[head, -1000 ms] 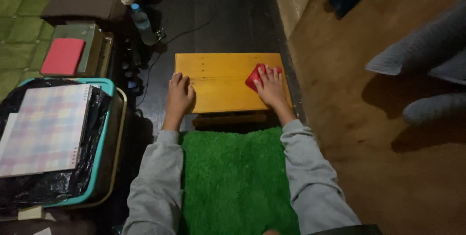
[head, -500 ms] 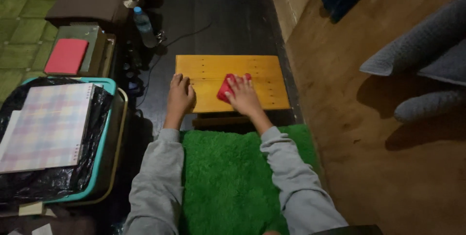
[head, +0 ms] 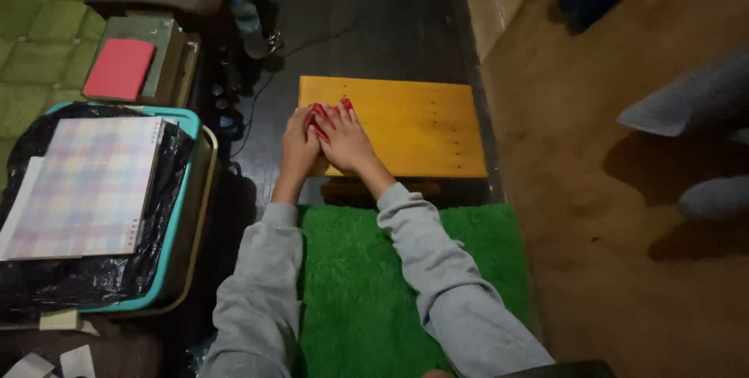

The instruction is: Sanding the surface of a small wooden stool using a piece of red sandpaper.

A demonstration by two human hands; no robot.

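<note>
- While both my hands meet at frame centre, my right hand (head: 346,141) lies flat, pressing a red cloth (head: 322,115) onto the wooden board's (head: 413,124) left end.
- My left hand (head: 299,144) rests w/ fingers loose, touching the cloth, grasping nothing.

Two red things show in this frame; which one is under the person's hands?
The red cloth on the left end of the yellow wooden stool, pressed under the right hand beside the left hand. The red book lies apart, untouched, far left.
</note>
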